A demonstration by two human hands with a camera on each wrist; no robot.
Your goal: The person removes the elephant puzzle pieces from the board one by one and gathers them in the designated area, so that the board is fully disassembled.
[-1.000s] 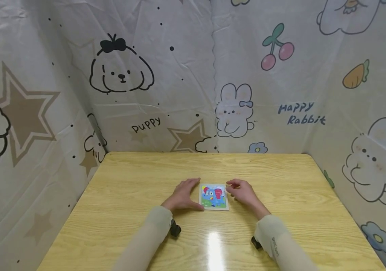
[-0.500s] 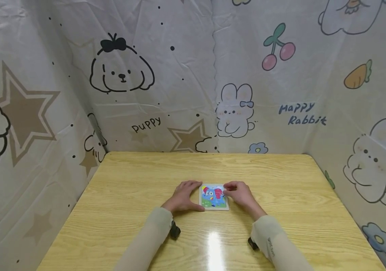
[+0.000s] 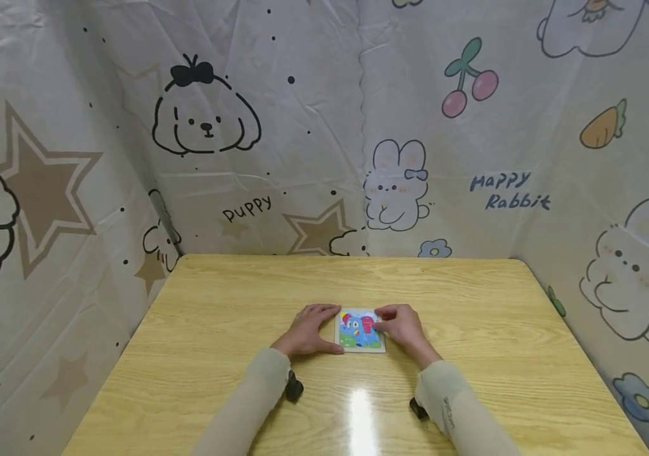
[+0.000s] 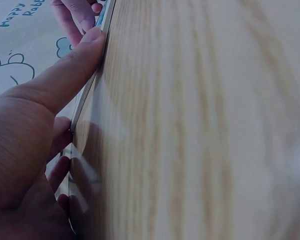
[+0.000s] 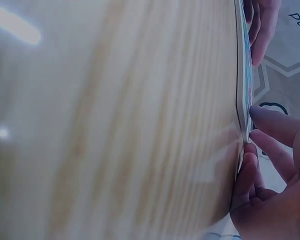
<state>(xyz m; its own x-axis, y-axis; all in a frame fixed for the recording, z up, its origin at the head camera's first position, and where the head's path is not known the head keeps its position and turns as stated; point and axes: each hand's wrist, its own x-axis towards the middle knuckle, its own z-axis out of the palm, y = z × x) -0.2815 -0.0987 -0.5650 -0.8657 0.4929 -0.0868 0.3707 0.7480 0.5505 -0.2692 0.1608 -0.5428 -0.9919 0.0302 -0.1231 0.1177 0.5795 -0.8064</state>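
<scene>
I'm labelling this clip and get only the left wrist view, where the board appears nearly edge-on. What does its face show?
Observer: In the head view, the board bears a blue cartoon animal with red ears.
Operator: Is anything at its right edge?
Observer: Yes, the right hand, its thumb tip reaching over that edge in the head view.
Operator: And where is any green in the picture?
Observer: The green part runs along the side nearest the person.

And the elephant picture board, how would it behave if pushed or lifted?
The elephant picture board looks thin but straight-edged, so it is probably stiff and light. Lying flat, it seems unlikely to roll or tip. The shiny table might let it slide, though the left hand at its edge could brace it.
</scene>
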